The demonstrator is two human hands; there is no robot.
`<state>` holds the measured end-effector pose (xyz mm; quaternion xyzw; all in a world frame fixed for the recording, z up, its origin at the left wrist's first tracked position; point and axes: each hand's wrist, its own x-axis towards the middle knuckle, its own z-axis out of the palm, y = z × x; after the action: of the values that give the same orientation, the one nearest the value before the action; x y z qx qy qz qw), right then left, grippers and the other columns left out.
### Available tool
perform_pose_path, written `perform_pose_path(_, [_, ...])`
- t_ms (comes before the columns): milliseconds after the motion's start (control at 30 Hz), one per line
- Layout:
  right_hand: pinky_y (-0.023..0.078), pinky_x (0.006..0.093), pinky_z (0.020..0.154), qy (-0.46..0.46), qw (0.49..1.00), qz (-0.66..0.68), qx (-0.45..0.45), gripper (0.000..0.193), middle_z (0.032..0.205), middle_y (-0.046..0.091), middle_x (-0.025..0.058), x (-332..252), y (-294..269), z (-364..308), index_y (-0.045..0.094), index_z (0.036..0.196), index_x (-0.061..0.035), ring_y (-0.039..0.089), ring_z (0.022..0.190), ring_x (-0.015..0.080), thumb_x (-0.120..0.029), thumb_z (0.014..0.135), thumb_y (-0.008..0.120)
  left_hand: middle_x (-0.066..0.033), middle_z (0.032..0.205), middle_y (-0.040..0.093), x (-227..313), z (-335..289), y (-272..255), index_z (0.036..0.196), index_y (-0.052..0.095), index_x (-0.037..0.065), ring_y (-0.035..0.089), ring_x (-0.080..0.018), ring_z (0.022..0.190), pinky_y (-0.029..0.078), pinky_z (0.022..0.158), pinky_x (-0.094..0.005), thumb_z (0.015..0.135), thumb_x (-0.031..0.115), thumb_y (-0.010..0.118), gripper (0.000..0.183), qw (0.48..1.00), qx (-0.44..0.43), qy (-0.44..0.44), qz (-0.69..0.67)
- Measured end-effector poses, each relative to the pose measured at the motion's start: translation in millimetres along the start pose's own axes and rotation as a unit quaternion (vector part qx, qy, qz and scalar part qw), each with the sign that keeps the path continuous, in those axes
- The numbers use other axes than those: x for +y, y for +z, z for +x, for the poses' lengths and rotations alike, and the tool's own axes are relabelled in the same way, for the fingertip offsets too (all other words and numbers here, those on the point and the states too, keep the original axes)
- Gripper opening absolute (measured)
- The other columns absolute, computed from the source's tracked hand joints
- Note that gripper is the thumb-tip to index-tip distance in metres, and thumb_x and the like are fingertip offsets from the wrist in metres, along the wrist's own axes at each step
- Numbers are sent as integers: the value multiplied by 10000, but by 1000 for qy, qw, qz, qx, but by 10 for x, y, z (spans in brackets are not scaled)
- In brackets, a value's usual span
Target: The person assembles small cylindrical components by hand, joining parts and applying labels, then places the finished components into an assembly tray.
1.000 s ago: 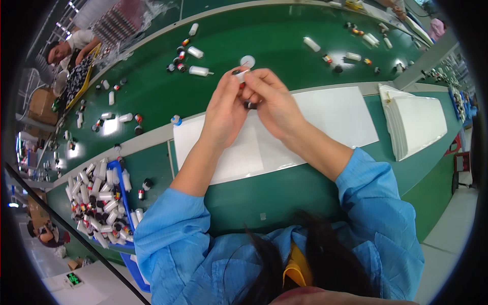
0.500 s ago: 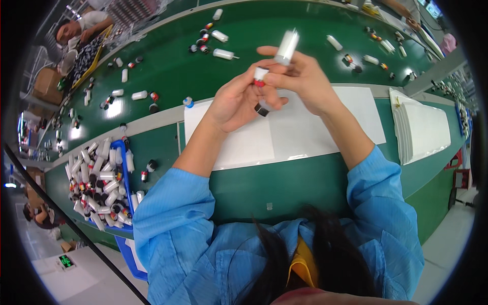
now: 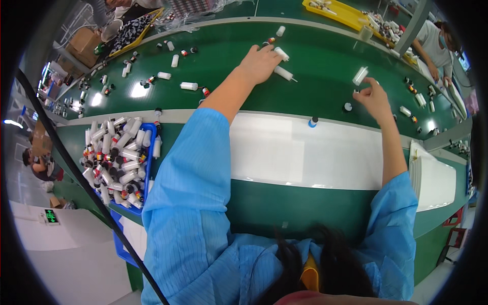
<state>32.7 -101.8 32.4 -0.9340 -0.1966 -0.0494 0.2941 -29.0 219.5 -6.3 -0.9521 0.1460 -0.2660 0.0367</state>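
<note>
My left hand [image 3: 260, 63] is stretched over a small group of parts on the green belt [image 3: 315, 96], its fingers spread and curving downward. A white plastic bottle [image 3: 282, 54] lies at its fingertips, and a white bottle with a thin nozzle [image 3: 285, 74] lies just beside it. What sits under the palm is hidden. Farther right, my right hand [image 3: 375, 99] has thumb and fingers apart. Just beyond its fingertips is a tilted, slightly blurred clear-white bottle [image 3: 360, 75]; whether it touches the belt I cannot tell. A black-rimmed cap [image 3: 347, 107] lies below the thumb.
A blue bin [image 3: 151, 147] heaped with white bottles stands at the left. White sheets [image 3: 274, 147] cover the bench before me; a blue-and-black small bottle [image 3: 312, 122] stands at their far edge. Stacked white boards [image 3: 432, 178] lie right. A co-worker [image 3: 437, 48] sits across the belt.
Both hands have parted from close together and moved out over the belt, the left far forward, the right to the right. The bottle and red-white capped part no longer show between them. The view has shifted.
</note>
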Motion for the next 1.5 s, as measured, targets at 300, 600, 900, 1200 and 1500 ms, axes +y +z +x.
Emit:
perform_pose_path(300, [463,301,662,-194,945,169,-201,135,804,602,113,-980,521,-929,601,894,-17,585,718,220,-54,771,561,-92,842,567,-184,-122,-12,780,612,71,559,-231,862,373,871,-400,733,130,563,90,998,-11,-12,52])
perform_pose_path(600, [461,392,705,-279,946,51,-159,94,854,539,176,-916,764,-979,586,781,26,556,786,323,-50,752,539,-23,693,597,123,-473,-439,854,612,17,537,-104,655,422,629,-252,796,271,597,260,867,-81,-235,-433])
perform_pose_path(900, [498,361,645,-358,910,-168,-123,61,837,511,146,-1050,786,-1271,553,738,34,547,796,279,-13,699,548,-16,791,571,475,-602,-545,962,560,56,519,-92,699,399,618,-216,860,246,525,219,520,-38,-348,-779])
perform_pose_path(1200, [490,373,652,-170,874,-174,-420,141,863,544,165,-1392,606,-803,566,743,7,583,760,293,-71,638,618,1,836,565,668,-614,-326,1073,522,68,523,-84,810,378,729,-207,901,222,461,239,672,-14,-340,-658])
perform_pose_path(1500, [483,381,602,-367,900,-188,-145,41,685,553,157,-1164,797,-1135,581,647,23,595,724,296,-10,664,564,-3,779,545,784,-563,-488,1040,515,45,521,-106,852,383,764,-252,911,259,449,259,614,-16,-305,-728])
